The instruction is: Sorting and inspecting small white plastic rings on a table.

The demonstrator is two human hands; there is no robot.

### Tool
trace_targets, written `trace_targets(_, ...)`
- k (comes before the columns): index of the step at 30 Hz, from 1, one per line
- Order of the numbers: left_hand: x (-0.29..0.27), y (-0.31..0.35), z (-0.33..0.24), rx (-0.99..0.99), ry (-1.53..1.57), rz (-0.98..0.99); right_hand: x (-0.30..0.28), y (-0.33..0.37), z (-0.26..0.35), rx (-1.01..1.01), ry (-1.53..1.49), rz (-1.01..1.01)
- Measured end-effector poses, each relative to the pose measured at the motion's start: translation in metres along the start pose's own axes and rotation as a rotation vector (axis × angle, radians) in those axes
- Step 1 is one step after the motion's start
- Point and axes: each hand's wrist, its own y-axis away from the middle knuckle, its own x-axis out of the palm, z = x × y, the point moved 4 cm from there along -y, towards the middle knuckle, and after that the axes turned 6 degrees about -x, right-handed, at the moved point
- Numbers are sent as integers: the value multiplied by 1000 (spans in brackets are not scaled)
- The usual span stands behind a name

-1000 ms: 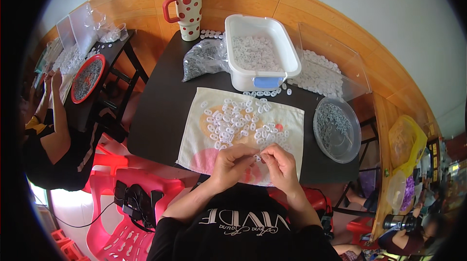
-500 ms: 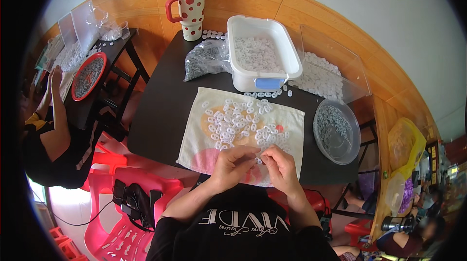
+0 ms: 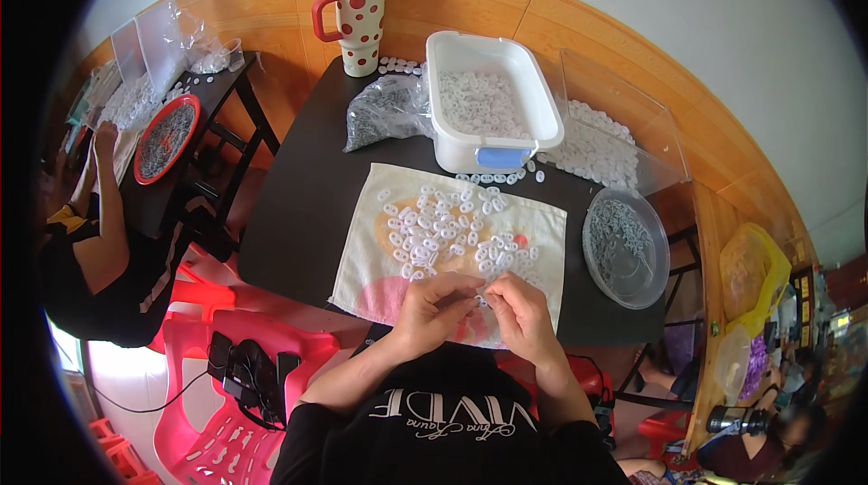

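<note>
My left hand and my right hand meet fingertip to fingertip over the near edge of a cream cloth with pink and yellow patches. Both are closed in a pinch. Whatever small thing sits between the fingertips is too small and too covered to name. Just beyond the fingers lie many white oval plastic pieces with holes, in a large heap at the middle. A smaller group of the same pieces lies nearer my right hand.
A white bin of white pieces stands behind the cloth, beside a clear bag of grey parts and a spotted tumbler. On the right are a round clear tub and piled white ovals. Another person works at the left table.
My hands stay almost in place, still pinched together. The view has shifted very slightly. At the left table, the other person's hands have moved a little.
</note>
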Motion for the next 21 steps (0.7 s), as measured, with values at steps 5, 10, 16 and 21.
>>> trace_targets(5, 5, 4, -3, 47, -18, -65, 6, 1, 2, -16, 176, 44)
trace_targets(10, 5, 6, 1, 34, 8, -114, 10, 6, -3, 18, 144, 33)
trace_targets(16, 1, 1, 3, -24, 37, -74, -13, 14, -19, 202, -49, -109)
trace_targets(21, -3, -3, 11, -94, 208, -45, -52, 25, -27, 230, -46, -274)
